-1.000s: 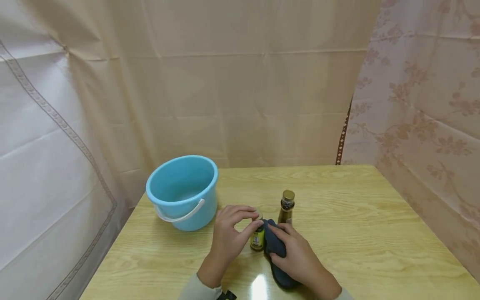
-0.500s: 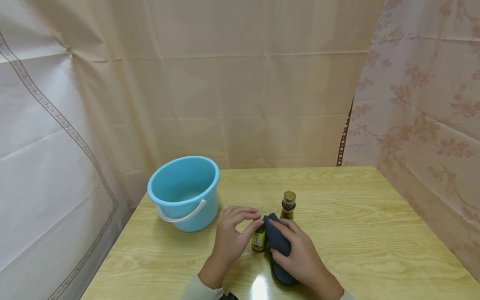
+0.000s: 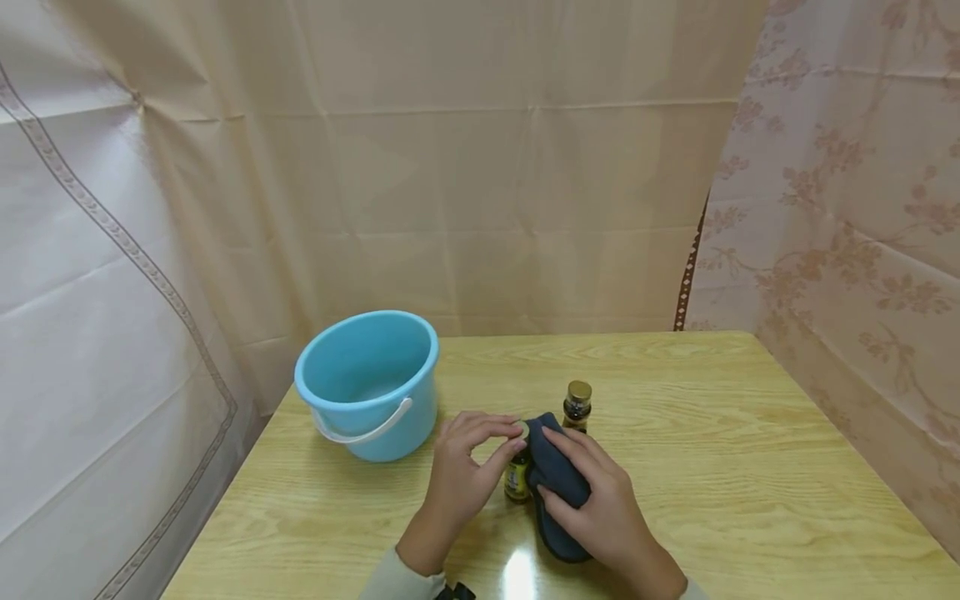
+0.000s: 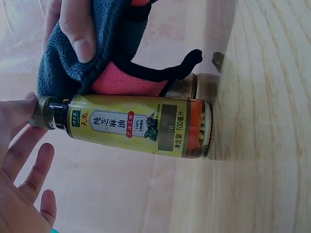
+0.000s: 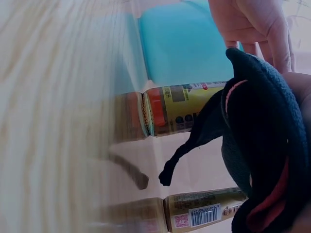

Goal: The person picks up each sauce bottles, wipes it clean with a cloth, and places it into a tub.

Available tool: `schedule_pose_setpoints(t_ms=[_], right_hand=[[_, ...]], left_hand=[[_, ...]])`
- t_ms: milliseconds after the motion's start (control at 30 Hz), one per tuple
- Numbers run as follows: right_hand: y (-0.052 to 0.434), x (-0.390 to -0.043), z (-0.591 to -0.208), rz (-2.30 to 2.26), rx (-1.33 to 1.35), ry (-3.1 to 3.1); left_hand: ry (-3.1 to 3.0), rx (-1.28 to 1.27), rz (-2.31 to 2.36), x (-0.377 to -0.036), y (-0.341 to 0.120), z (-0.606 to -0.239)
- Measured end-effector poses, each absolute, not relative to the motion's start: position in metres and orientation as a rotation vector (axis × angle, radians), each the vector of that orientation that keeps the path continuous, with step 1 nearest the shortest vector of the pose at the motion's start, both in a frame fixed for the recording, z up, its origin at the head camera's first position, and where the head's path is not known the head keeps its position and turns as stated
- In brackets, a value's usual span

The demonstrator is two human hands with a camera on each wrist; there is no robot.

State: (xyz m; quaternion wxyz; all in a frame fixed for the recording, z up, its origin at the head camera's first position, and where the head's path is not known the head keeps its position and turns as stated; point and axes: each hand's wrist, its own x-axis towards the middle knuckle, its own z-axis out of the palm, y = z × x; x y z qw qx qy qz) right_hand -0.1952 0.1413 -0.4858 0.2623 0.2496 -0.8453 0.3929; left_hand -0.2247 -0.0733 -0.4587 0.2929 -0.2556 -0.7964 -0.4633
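In the lower middle of the head view, a small bottle with a yellow label (image 3: 517,476) stands on the wooden table (image 3: 750,467), right between the two hands. The left hand (image 3: 461,479) is on its left side, and its fingertips pinch the bottle's cap from above. The right hand (image 3: 600,500) is on the bottle's right side. It grips a dark blue cloth (image 3: 553,483) and presses the cloth against the bottle's side.

From the head view, most of the small bottle is hidden by the fingers and the cloth. Only a strip of the yellow label shows. A second bottle with a gold cap (image 3: 577,406) stands just behind the cloth, and its lower part is hidden too. The words on the labels are too small to read there.

The left wrist view shows the small bottle (image 4: 141,127) up close, lying sideways in the frame, with its dark cap at the left touching the thumb. It also shows a pink inside on the cloth (image 4: 116,53). The right wrist view shows both bottles and a blurry blue bucket (image 5: 187,46) at the top. In the head view the bucket (image 3: 367,383) stands to the left of the hands, near them.
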Motion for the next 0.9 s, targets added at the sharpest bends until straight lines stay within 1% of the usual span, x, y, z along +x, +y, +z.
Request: schedule_pose_setpoints(t_ms=[367, 900], right_hand=[[0.1423, -0.1951, -0.4873, 1.035, 0.690, -2.407], [0.1456, -0.1995, -0.4935, 1.058, 0.595, -2.622]], left_hand=[[-2.129, -0.700, -1.249, -0.2246, -0.0743, -0.4621], [-2.145, -0.703, -1.251, -0.2243, -0.0742, -0.4595]])
